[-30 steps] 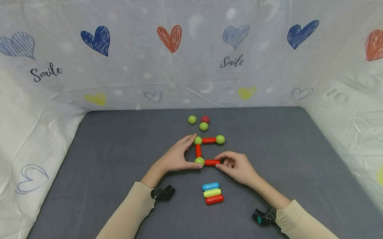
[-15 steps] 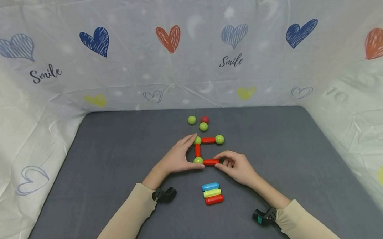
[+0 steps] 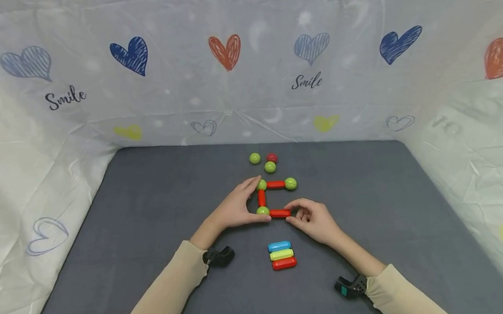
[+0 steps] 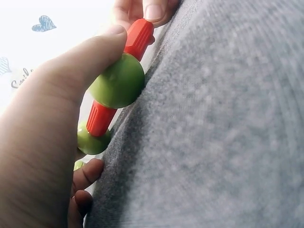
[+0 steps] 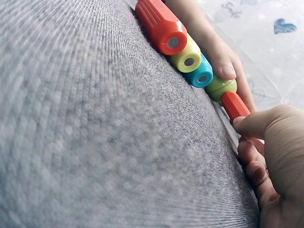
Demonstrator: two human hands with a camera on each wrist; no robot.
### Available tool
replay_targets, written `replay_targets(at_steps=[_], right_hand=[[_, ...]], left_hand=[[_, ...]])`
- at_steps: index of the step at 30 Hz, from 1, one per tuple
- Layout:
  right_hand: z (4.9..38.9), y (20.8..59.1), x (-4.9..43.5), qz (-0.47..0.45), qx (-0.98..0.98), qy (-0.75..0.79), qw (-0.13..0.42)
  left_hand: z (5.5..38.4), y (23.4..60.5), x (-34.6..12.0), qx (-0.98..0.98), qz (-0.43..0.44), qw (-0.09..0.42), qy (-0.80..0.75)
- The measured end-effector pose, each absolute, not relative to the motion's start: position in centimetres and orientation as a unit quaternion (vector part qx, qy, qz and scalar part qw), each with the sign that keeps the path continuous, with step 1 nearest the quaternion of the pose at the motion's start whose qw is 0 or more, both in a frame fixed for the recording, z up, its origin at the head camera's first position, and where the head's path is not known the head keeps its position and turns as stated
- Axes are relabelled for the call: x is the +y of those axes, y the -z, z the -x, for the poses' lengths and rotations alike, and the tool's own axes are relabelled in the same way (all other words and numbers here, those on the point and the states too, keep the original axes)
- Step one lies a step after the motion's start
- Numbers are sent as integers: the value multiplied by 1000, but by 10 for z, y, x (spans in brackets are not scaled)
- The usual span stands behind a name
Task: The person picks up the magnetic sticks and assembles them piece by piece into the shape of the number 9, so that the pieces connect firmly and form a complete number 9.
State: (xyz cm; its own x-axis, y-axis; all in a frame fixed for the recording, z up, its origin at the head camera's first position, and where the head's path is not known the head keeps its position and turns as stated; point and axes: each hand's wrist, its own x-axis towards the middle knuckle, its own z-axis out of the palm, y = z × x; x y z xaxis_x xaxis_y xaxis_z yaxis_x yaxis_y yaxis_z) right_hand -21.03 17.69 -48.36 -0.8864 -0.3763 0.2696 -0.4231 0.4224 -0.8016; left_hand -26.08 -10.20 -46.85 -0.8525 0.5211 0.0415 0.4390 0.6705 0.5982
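Green balls and red magnetic rods are joined into a three-sided shape in the head view. My left hand (image 3: 235, 207) spans its left side, fingertips at the far green ball (image 3: 262, 184) and thumb on the near green ball (image 3: 263, 211). A red rod (image 3: 261, 198) links these two balls. At the near right, my right hand (image 3: 315, 218) pinches the free end of another red rod (image 3: 280, 213), whose other end meets the near ball. A third red rod (image 3: 275, 184) runs from the far ball to a right-hand green ball (image 3: 291, 184).
Blue (image 3: 279, 246), yellow (image 3: 281, 254) and red (image 3: 284, 263) rods lie side by side nearer the person. Behind the shape are two loose green balls (image 3: 255, 158) and a red ball (image 3: 271, 157). A printed white cloth (image 3: 168, 95) rises behind the grey table (image 3: 172, 179).
My left thumb has slid slightly right along the near green ball. The right hand keeps its pinch on the red rod, and the loose pieces stay put.
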Motion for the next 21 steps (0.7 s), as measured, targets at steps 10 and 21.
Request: replay_targets(at_steps=[10, 21], right_hand=[[211, 481, 177, -233, -849, -474, 29], [211, 478, 176, -209, -849, -485, 9]], left_hand=[[261, 469, -102, 904, -261, 67, -331], [264, 471, -101, 903, -264, 61, -333]])
